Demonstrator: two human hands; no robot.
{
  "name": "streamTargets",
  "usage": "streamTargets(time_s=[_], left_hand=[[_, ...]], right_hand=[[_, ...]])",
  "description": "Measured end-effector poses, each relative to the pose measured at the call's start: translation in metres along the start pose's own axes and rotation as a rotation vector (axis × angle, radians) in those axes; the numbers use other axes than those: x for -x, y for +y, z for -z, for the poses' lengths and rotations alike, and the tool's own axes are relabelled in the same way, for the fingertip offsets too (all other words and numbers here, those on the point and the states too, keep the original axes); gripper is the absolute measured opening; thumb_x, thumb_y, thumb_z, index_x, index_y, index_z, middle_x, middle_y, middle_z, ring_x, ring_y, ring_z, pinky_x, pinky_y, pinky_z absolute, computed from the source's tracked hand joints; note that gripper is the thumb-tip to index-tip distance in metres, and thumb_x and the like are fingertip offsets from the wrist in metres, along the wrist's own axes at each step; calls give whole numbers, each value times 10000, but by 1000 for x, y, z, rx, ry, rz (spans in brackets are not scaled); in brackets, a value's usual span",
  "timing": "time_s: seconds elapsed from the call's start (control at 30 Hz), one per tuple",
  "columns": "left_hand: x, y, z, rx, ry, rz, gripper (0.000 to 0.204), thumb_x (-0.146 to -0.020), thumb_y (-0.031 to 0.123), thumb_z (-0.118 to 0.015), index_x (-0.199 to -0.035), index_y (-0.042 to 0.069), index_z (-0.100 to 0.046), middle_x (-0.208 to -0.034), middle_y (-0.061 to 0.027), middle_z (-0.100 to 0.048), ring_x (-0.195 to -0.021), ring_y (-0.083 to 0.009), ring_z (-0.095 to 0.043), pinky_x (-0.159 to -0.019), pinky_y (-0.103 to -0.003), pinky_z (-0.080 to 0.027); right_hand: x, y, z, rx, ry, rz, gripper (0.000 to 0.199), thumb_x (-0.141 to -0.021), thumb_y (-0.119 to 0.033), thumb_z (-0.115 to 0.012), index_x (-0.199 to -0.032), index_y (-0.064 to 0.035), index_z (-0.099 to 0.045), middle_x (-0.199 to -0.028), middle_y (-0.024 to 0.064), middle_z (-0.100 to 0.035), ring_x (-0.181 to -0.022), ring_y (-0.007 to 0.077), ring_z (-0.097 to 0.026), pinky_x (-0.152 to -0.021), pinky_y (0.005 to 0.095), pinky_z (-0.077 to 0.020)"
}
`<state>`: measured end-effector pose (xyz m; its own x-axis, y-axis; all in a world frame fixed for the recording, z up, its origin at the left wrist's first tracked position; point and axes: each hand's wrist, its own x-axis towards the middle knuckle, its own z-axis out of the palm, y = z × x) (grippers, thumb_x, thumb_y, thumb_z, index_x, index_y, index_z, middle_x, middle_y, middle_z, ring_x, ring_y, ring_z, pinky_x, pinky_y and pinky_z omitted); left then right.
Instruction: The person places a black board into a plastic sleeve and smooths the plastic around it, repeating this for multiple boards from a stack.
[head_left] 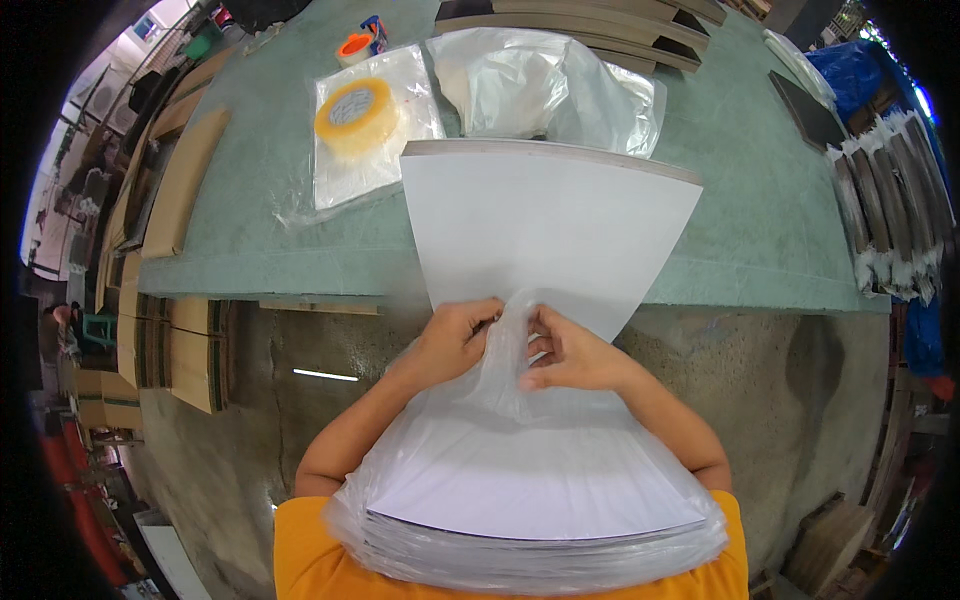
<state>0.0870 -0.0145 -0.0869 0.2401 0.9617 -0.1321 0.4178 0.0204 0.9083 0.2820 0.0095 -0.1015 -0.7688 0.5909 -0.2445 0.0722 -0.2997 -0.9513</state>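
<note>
A long white panel (pixel 550 220) reaches from my chest to over the table's near edge. Clear plastic bag film (pixel 505 370) covers its near part and bunches up in a ridge along the middle. My left hand (pixel 455 340) pinches the ridge from the left, fingers closed on the film. From the other side, my right hand (pixel 575 352) holds the film between its curled fingers and thumb. The panel's far part is bare, with a greyish-brown edge (pixel 555 160) at the far end. Gathered film (pixel 540 565) wraps the near end against my orange shirt.
On the green table (pixel 760 230) lie a yellow tape roll (pixel 352 115) on flat clear bags (pixel 385 160), a tape dispenser (pixel 360 45), crumpled plastic (pixel 540 80) and stacked brown panels (pixel 600 30). Wrapped panels (pixel 890 200) stand right; cardboard pieces (pixel 185 185) lie left.
</note>
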Motion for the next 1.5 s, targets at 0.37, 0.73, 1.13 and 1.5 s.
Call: streamTargets(time_s=[0.37,0.73,1.13,1.5], left_hand=[[-26,39,25,-209,423,-369,94,-778,81,-604,-803,-8,-588,-689,-41,-557,-619,-87,-486,-562,-214,-393],[-6,55,23,127,-138,-170,246,-785,181,-597,-640,12,-492,-535,-21,-361,-532,-79,-386,-468,-242,-320],[11,89,-11,-241,-467,-236,202,-743,70,-607,-927,20,-537,-716,-78,-546,-633,-171,-561,-583,-288,-435],[-9,58,22,411,88,-212,128,-809,75,-536,-894,-19,-551,-806,-29,-577,-721,-92,-523,-624,-231,-432]], right_hand=[[17,-40,20,-78,55,-8,238,-730,-202,-681,-788,7,-585,-700,18,-579,-611,64,-503,-560,211,-416],[11,-56,16,-635,209,173,260,-799,-272,-600,-676,-52,-536,-612,22,-548,-521,87,-484,-495,213,-393],[39,-119,-4,-45,452,850,224,-731,-150,-648,-893,-9,-586,-978,109,-535,-873,186,-528,-795,310,-405],[35,-82,11,249,-429,129,272,-787,-176,-559,-972,24,-548,-882,123,-597,-825,201,-567,-725,293,-435]])
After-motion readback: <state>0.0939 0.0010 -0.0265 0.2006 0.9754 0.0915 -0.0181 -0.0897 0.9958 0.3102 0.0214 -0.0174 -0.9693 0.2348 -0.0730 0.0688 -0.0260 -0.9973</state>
